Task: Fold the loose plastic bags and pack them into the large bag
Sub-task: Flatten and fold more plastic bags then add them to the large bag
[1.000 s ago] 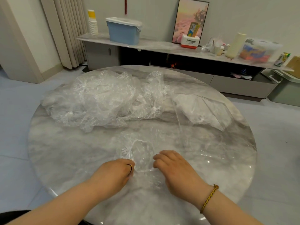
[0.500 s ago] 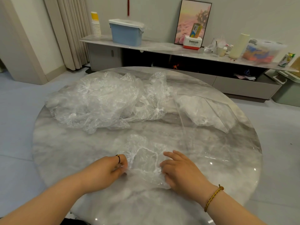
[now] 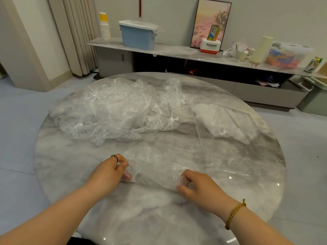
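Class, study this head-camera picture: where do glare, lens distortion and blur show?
Head view: small glints sit on the polished table towards its right edge; the wide lens bows the shelf and tilts the curtain; the clear bag gripped by the left hand and right hand almost vanishes against the marble.

Soft, even indoor light is filling the room, leaving only faint shadows beneath the left hand (image 3: pixel 109 172) and right hand (image 3: pixel 200 186), while small white glints are sparkling on the glossy worktop (image 3: pixel 159 218) toward 4 and 5 o'clock. The crumpled bags (image 3: pixel 109 112) at 11 o'clock are catching bright highlights, whereas the flat bag (image 3: pixel 155 170) between the hands is showing merely as a pale sheen. The wide lens is bowing the curtain (image 3: pixel 77 32) and shelf (image 3: pixel 177 50) near the edges.
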The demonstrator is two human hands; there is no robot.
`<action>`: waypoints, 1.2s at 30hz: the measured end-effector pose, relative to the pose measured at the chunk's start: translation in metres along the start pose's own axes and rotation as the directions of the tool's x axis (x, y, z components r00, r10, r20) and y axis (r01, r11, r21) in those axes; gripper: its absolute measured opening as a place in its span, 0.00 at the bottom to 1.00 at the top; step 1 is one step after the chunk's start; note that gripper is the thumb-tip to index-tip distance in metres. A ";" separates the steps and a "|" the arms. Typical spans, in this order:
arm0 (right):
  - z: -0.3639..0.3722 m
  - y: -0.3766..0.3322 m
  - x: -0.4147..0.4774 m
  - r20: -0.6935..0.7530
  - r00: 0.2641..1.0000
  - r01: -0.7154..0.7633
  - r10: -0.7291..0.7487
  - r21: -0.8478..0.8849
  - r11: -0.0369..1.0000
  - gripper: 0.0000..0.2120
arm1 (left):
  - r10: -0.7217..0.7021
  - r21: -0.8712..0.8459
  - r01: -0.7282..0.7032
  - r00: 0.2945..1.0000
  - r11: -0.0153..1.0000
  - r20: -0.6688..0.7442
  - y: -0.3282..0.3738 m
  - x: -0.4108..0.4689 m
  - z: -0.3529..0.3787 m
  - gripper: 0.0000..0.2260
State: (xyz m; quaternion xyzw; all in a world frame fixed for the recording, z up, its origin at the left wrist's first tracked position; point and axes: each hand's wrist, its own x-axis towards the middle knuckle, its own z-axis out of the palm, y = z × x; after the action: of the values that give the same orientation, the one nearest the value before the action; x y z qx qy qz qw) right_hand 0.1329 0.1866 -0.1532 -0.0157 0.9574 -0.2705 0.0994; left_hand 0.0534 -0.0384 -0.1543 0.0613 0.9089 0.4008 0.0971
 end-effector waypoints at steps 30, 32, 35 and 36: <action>0.050 -0.016 0.015 -0.193 0.979 -0.031 -0.071 -0.479 0.878 0.27 | 0.343 0.623 -0.492 0.870 0.608 0.353 0.004 -0.008 0.062 0.46; 0.055 -0.012 0.016 -0.142 0.988 -0.017 -0.062 -0.493 0.870 0.31 | 0.309 0.605 -0.485 0.873 0.631 0.377 0.006 -0.006 0.061 0.45; 0.053 -0.010 0.014 -0.146 0.989 -0.040 -0.033 -0.468 0.883 0.38 | 0.282 0.571 -0.445 0.892 0.690 0.354 0.005 -0.004 0.063 0.46; 0.048 -0.012 0.014 -0.113 0.993 -0.028 -0.032 -0.492 0.870 0.39 | 0.267 0.561 -0.437 0.893 0.703 0.362 0.006 -0.004 0.062 0.46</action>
State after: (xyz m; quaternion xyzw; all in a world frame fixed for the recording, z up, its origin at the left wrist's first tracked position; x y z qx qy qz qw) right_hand 0.1288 0.1500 -0.1896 -0.0256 0.9989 -0.0184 0.0353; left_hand 0.0718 0.0094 -0.1907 0.3147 0.9402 0.0741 0.1070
